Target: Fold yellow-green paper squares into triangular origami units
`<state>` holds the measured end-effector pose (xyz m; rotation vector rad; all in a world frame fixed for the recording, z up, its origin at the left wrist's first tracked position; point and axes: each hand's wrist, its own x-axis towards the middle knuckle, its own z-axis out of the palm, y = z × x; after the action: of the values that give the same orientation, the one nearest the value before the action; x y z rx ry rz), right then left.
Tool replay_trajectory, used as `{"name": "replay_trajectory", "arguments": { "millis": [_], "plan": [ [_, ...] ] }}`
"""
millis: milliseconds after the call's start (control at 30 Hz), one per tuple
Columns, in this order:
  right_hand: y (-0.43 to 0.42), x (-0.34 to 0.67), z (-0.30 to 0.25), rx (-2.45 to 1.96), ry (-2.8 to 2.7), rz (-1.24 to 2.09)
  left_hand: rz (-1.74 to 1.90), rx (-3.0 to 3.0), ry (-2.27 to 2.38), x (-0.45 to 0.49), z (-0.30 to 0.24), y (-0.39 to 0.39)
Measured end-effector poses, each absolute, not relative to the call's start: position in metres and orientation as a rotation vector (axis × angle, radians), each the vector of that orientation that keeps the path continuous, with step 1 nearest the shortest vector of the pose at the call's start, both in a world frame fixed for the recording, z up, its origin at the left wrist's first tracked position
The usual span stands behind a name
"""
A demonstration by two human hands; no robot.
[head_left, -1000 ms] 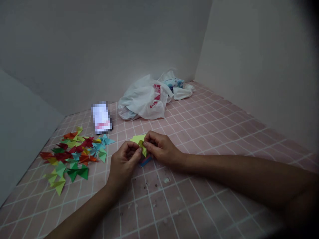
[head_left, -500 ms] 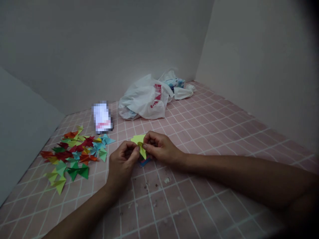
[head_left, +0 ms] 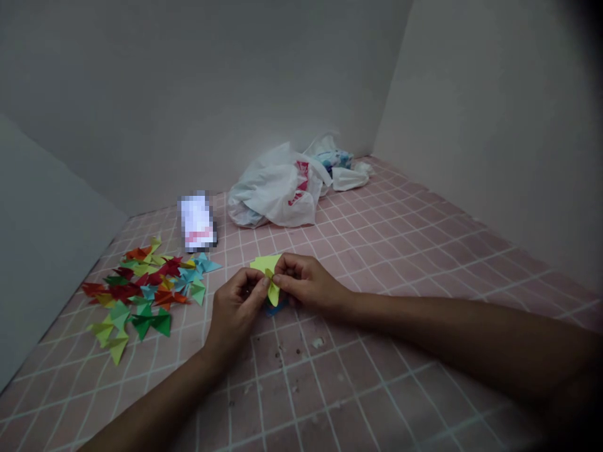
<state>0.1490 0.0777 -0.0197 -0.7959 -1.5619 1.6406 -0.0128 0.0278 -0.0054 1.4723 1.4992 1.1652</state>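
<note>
My left hand (head_left: 235,307) and my right hand (head_left: 304,281) meet over the pink tiled surface (head_left: 377,251), both pinching a small folded yellow-green paper piece (head_left: 272,290). The fingers of both hands are closed on it. Just behind the fingers lies a flat yellow-green paper sheet (head_left: 264,262). A blue paper bit (head_left: 274,306) shows under the hands. To the left sits a pile of folded paper triangles (head_left: 141,290) in red, green, yellow, orange and light blue.
A white plastic bag (head_left: 277,188) with red print lies near the far corner, with a smaller white and blue bundle (head_left: 339,164) behind it. A blurred white object (head_left: 196,221) stands by the back wall. Grey walls close in on three sides.
The hands stay pinched on the yellow-green piece and have turned it slightly, so its tip points lower. The view has shifted a little to the left.
</note>
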Motion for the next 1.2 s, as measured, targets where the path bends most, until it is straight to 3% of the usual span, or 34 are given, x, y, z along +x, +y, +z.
{"name": "replay_trajectory", "arguments": {
  "millis": [467, 1200],
  "plan": [
    [0.0795, 0.1496, -0.0216, -0.716, -1.509, 1.762, 1.144, 1.126, 1.303, -0.0087, -0.0084, 0.0284],
    [0.081, 0.1496, -0.0232, -0.648, -1.5, 1.852, 1.194, 1.169, 1.22, -0.01, -0.0119, 0.0274]
  ]
}}
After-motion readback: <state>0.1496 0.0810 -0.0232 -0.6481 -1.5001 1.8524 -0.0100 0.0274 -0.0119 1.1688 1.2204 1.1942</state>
